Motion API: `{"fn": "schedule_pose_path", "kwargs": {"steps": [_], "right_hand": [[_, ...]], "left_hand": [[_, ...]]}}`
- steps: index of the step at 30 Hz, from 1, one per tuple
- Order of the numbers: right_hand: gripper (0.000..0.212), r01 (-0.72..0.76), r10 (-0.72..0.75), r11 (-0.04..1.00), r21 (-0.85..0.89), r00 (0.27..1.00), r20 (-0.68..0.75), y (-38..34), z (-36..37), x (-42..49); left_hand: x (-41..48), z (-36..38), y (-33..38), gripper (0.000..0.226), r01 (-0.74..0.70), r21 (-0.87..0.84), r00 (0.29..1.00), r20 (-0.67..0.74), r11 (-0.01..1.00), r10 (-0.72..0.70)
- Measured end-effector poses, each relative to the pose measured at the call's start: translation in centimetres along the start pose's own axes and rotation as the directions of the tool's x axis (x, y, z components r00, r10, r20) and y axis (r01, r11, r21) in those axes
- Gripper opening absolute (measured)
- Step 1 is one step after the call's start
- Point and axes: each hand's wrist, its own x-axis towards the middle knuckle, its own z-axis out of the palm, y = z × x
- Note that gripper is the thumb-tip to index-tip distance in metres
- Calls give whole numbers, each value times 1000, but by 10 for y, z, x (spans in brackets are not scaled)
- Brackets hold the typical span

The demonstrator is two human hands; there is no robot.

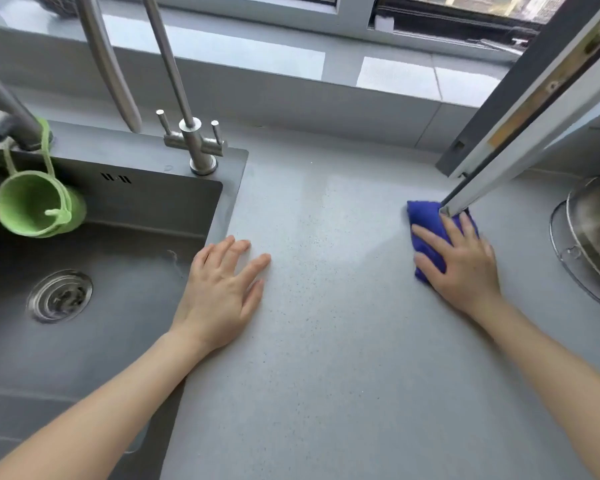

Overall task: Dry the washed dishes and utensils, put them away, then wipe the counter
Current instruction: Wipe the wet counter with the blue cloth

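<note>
A folded blue cloth point(425, 216) lies on the grey speckled counter point(326, 306), right of centre. My right hand point(459, 261) presses flat on the cloth with straight, spread fingers; most of the cloth is hidden under it. My left hand point(222, 289) rests palm down on the counter beside the sink's right edge, fingers straight and holding nothing. No dishes or utensils lie on the counter between my hands.
A dark sink point(118, 237) with a drain point(59, 296) fills the left; a green cup point(32, 206) hangs at its back left. A small tap point(196, 140) stands at the sink's corner. An open window frame point(520, 126) juts over the cloth. A steel lid point(596, 233) sits at far right.
</note>
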Motion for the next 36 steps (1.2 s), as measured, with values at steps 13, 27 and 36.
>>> {"fn": "schedule_pose_path", "kwargs": {"steps": [13,27,36], "right_hand": [[43,541,-543,833,114,840,-14,-87,14,14],[54,255,-255,967,16,963,90,-217,33,114],[46,485,-494,853,194,869,2,-254,17,-46]], "left_hand": [[-1,2,-9,40,2,-145,998,-59,989,-10],[-1,-12,-19,30,93,-785,899,-199,613,-391],[-32,-52,-54,17,152,-946,703,-100,287,-704]]}}
